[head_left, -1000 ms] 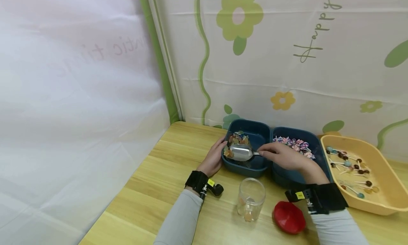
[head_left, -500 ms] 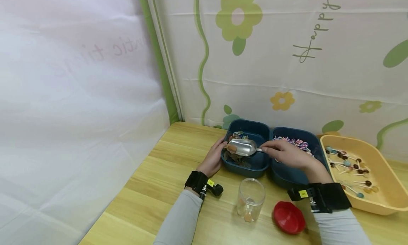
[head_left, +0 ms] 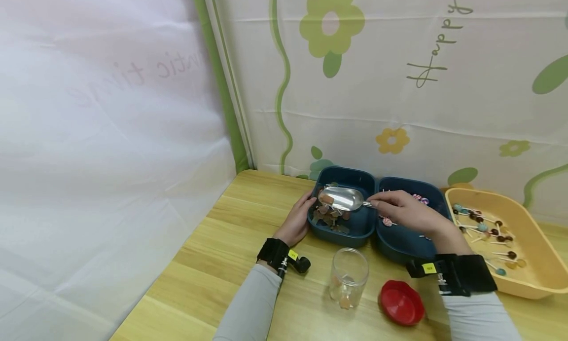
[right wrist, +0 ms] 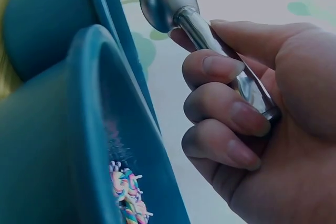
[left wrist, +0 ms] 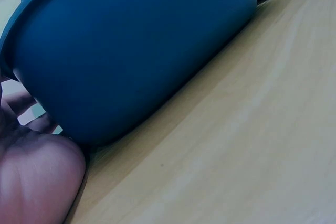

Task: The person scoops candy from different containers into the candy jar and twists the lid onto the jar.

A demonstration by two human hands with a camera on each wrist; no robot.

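Observation:
My right hand [head_left: 406, 213] grips the handle of a metal scoop [head_left: 348, 199], which is over the left blue bin [head_left: 339, 238]. A brownish-orange candy [head_left: 327, 199] lies near the scoop's front end. Below it, a pile of small brownish candies [head_left: 330, 217] fills the left part of the bin. In the right wrist view, my fingers [right wrist: 220, 100] are curled round the scoop's handle [right wrist: 202, 32]. My left hand [head_left: 295, 221] holds the bin's left side at the rim. From the left wrist, part of that hand [left wrist: 37, 177] shows against the blue wall.
A clear jar [head_left: 349, 277] with a few candies inside stands in front of the bins, next to a red lid [head_left: 401, 303]. A second blue bin [head_left: 399, 247] holds swirl lollipops [head_left: 388, 222]. On the right, a yellow tray [head_left: 539, 252] contains ball lollipops. A printed curtain [head_left: 355, 94] hangs behind.
The scoop has moved up and right with my right hand. Most of its heaped candies have dropped back into the bin. My left hand has stayed in place.

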